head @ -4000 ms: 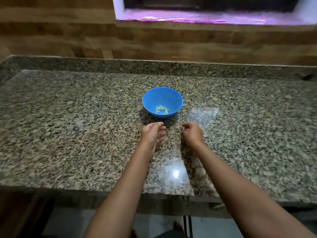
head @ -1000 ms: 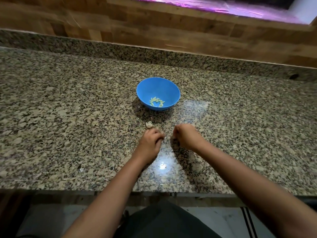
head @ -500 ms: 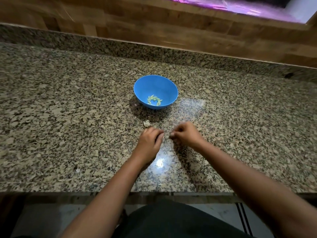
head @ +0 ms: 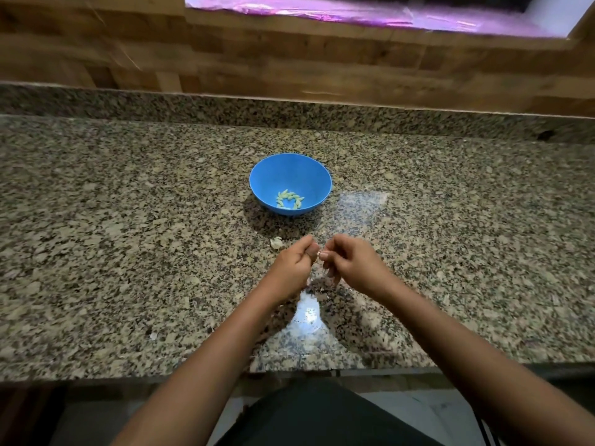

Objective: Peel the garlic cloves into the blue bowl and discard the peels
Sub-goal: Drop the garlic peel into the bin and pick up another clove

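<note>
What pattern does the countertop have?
Speckled granite, beige and black flecks, in the head view.

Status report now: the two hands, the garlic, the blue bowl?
Left hand and right hand together pinch one small clove. Blue bowl beyond them, peeled cloves inside. One pale scrap on counter between.

open counter [head: 128, 252] around blue bowl [head: 309, 169]
</note>
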`<move>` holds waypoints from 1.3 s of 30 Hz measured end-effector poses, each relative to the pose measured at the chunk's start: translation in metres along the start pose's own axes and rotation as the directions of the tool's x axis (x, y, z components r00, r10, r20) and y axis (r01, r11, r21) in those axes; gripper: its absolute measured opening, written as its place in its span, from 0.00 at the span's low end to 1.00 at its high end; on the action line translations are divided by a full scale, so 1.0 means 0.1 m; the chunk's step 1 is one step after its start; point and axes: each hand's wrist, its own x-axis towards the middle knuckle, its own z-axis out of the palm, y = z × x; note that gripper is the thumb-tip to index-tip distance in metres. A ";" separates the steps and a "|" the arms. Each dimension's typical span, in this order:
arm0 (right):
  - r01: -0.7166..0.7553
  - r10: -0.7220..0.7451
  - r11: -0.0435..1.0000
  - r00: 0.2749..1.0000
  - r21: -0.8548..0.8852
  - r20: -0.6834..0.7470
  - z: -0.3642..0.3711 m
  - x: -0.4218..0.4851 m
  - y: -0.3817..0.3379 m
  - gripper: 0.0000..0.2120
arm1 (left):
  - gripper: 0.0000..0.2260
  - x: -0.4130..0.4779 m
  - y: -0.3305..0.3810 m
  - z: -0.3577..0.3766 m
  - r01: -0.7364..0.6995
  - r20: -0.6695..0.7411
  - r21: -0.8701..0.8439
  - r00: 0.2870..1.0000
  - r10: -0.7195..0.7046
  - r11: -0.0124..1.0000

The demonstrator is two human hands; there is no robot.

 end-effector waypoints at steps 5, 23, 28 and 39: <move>0.300 -0.355 0.887 0.929 -0.351 -0.105 0.08 -0.01 0.08 0.04 | 0.10 0.02 0.10 0.00 0.078 0.013 -0.182 0.997 -0.077 0.980; -0.112 0.109 0.849 0.993 0.517 0.035 0.00 -0.03 -0.03 0.05 | 0.11 0.00 0.07 0.01 -0.076 -0.083 -0.066 0.994 0.070 0.995; 0.048 -0.079 0.989 0.971 -0.139 -0.228 0.07 -0.03 0.09 0.03 | 0.12 0.01 -0.03 0.01 0.035 -0.149 -0.196 0.987 -0.065 0.980; -0.108 0.076 0.961 0.988 -0.255 -0.131 0.03 0.09 0.08 0.05 | 0.12 0.00 -0.07 0.01 0.080 -0.076 -0.183 0.992 -0.096 0.980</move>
